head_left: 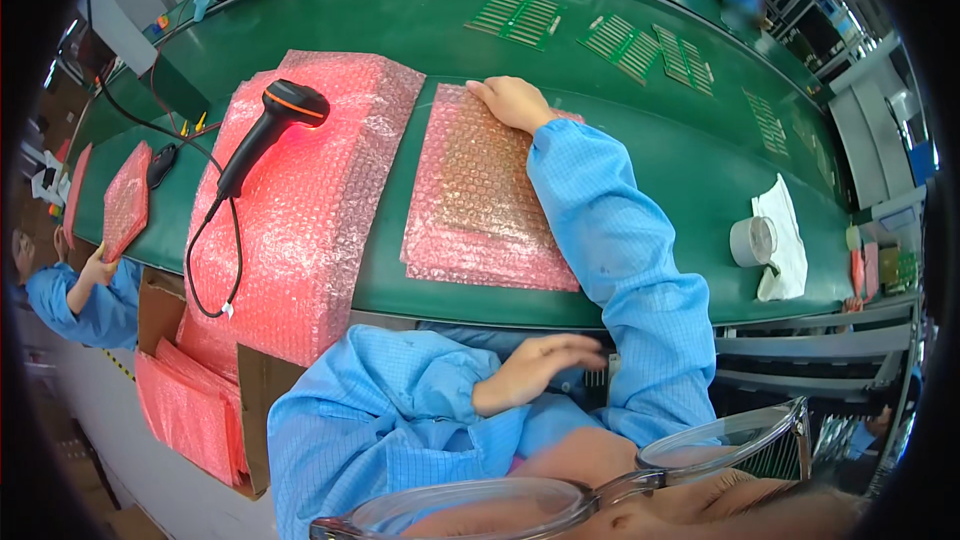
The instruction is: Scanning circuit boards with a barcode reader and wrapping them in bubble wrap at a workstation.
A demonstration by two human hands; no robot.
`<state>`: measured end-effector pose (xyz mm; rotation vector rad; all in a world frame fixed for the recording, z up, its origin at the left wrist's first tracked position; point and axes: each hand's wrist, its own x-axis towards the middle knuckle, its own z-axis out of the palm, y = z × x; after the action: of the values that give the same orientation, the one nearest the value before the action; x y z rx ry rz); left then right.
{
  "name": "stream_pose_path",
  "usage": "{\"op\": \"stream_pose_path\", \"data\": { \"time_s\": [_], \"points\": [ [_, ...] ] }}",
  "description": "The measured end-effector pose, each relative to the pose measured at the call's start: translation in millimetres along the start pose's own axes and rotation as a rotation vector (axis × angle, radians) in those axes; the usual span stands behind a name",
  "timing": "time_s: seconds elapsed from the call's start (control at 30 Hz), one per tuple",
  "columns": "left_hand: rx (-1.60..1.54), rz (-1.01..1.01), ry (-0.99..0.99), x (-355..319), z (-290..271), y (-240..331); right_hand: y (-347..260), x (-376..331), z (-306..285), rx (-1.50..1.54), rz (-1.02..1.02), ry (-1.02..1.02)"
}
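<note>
1. My right hand [512, 102] rests flat, fingers together, on the far edge of the pink bubble-wrap pouch [480, 190] — lying mid-table.
2. Left hand [530, 365] hovers open, empty, below the table edge.
3. I judge the pouch could slide — one-handed press only.

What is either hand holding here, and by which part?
Nothing is gripped. The right hand rests on the far edge of the pink bubble-wrap stack; the left hand hangs open below the table edge.

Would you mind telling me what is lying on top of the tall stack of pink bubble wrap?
A black handheld scanner with an orange band lies on the tall bubble-wrap stack, its cable looping down the front. Whatever the stack holds inside is covered.
</note>
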<state>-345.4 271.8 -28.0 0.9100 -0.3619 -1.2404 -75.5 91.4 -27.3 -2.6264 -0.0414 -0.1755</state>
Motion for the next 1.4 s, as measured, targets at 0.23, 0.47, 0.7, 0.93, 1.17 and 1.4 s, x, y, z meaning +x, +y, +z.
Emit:
{"op": "stream_pose_path", "data": {
  "time_s": [0.23, 0.47, 0.7, 0.93, 1.17, 1.4],
  "points": [
    [1.405, 0.893, 0.609, 2.7, -42.0, 83.1, -8.6, -0.4, 0.3, -0.050, -0.091, -0.028],
    [2.121, 0.387, 0.862, 27.1, -92.6, 62.6, 3.1, -19.0, -8.2, -0.067, -0.030, 0.114],
    [2.192, 0.206, 0.884, 24.8, -84.0, 51.5, 90.4, -65.3, -43.2, 0.194, -0.072, 0.257],
    [2.185, 0.225, 0.860, 25.6, -83.4, 55.7, 106.8, -64.3, -24.4, 0.321, -0.206, 0.376],
    [2.092, 0.490, 0.738, 22.0, -123.7, 54.9, 85.5, -74.1, -32.0, -0.175, -0.191, 0.469],
    [1.947, 0.177, 0.901, 15.8, -88.5, 51.4, 36.4, -123.5, 32.0, -0.165, -0.579, 0.505]
  ]
}}
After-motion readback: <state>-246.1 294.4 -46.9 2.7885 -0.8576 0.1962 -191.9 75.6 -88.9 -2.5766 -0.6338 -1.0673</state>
